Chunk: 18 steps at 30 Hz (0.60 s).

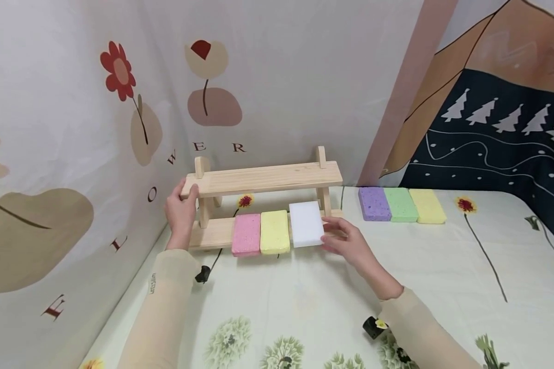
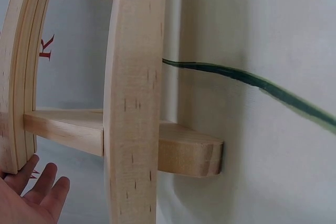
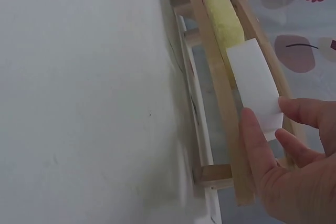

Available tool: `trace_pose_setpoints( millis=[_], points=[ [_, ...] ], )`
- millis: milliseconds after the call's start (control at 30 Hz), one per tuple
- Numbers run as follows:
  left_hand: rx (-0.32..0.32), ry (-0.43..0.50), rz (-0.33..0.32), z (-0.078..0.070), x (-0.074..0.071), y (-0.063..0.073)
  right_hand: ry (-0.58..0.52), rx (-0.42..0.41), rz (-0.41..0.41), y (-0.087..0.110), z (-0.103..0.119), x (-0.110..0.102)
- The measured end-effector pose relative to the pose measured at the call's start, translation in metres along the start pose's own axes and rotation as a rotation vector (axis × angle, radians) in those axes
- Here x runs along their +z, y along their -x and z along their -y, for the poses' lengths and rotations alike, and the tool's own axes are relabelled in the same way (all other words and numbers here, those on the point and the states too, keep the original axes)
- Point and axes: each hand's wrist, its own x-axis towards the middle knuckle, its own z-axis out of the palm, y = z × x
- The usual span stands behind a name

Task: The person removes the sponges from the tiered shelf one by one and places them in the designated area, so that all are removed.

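Note:
A two-tier wooden rack (image 1: 268, 178) stands by the wall. My left hand (image 1: 182, 212) grips the left end of its upper board, thumb at the front edge. In the left wrist view, fingertips (image 2: 47, 182) of that hand show beside the board's end. On the lower board, a pink sponge (image 1: 246, 234) and a yellow sponge (image 1: 274, 232) sit side by side. Just right of them, my right hand (image 1: 346, 241) holds a white sponge block (image 1: 307, 224) by its right edge. The right wrist view shows thumb and fingers around the end of the white block (image 3: 255, 80).
On the cloth right of the rack lie a purple sponge (image 1: 374, 204), a green sponge (image 1: 400, 205) and a pale yellow sponge (image 1: 427, 206) in a touching row. A flower-printed cloth (image 1: 268, 302) covers the table. Printed curtains (image 1: 304, 77) hang close behind the rack and along the left.

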Motion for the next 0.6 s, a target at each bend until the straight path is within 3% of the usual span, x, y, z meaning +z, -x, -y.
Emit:
trace_pose_setpoints(
  millis=[600],
  points=[
    [0.022,-0.005,-0.015,0.001,0.001,-0.001,0.086,0.031,-0.037,0.02,0.007,-0.031]
  ],
)
